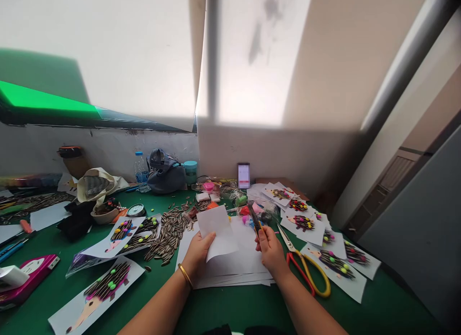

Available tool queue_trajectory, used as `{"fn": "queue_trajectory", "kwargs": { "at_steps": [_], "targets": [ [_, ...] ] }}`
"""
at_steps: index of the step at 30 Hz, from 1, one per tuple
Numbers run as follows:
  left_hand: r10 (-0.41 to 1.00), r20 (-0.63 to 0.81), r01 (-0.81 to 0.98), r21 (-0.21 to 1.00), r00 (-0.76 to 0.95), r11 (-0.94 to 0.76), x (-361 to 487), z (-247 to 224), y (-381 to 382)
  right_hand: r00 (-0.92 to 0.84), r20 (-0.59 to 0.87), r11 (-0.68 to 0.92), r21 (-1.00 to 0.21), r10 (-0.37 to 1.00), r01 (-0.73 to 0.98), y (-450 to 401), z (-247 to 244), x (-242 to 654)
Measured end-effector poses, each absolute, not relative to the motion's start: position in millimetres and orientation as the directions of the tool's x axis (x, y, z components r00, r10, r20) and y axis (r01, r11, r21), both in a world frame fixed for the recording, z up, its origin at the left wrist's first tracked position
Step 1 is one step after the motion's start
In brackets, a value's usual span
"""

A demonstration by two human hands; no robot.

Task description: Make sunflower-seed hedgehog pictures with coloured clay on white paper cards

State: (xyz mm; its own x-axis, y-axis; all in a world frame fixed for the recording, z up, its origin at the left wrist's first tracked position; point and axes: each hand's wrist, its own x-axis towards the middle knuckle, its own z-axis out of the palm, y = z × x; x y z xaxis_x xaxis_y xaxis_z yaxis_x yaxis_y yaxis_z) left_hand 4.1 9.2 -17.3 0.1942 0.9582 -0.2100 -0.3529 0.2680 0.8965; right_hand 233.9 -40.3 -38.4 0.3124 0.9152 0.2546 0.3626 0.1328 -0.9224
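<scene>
My left hand [200, 253], with a gold bangle at the wrist, pinches a small sheet of white paper [218, 231] by its lower left edge. The sheet is held up and slightly tilted. In the fist of my right hand [269, 251] is a slim dark tool [255, 217], shaped like a utility knife, pointing up and away. Its lower part is hidden by my fingers. Beneath both hands lies a stack of white paper [248, 270]. Scissors [304, 267] with one red and one yellow handle rest just right of my right hand.
Hedgehog pictures with seed spines lie left [104, 289] and right [333, 265]. Loose sunflower seeds [173, 229] spread left of the paper. Bagged coloured clay [252, 212], a phone [244, 175], a bottle [141, 174] and a bag [165, 176] stand behind. A pink power strip [34, 277] lies left.
</scene>
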Motion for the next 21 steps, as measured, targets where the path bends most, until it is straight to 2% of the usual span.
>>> {"fn": "queue_trajectory", "kwargs": {
  "at_steps": [8, 11, 17, 21],
  "targets": [
    [0.958, -0.206, -0.363, 0.893, 0.201, 0.268, 3.9, -19.4, 10.7, 0.311, 0.208, 0.161, -0.972, 0.927, 0.170, -33.6, -43.8, 235.0],
    [0.958, -0.203, -0.375, 0.887, 0.204, 0.269, 4.9, -18.8, 11.0, 0.325, 0.191, 0.147, -0.977, 0.926, 0.155, -31.1, -45.6, 235.2],
    [0.962, -0.181, -0.356, 0.902, 0.205, 0.245, 4.8, -17.9, 10.0, 0.324, 0.213, 0.127, -0.956, 0.922, 0.265, -32.3, -43.3, 235.2],
    [0.961, -0.196, -0.352, 0.900, 0.196, 0.256, 4.1, -16.9, 9.9, 0.390, 0.299, 0.093, -0.880, 0.871, 0.465, -33.8, -39.8, 238.9]
  ]
}}
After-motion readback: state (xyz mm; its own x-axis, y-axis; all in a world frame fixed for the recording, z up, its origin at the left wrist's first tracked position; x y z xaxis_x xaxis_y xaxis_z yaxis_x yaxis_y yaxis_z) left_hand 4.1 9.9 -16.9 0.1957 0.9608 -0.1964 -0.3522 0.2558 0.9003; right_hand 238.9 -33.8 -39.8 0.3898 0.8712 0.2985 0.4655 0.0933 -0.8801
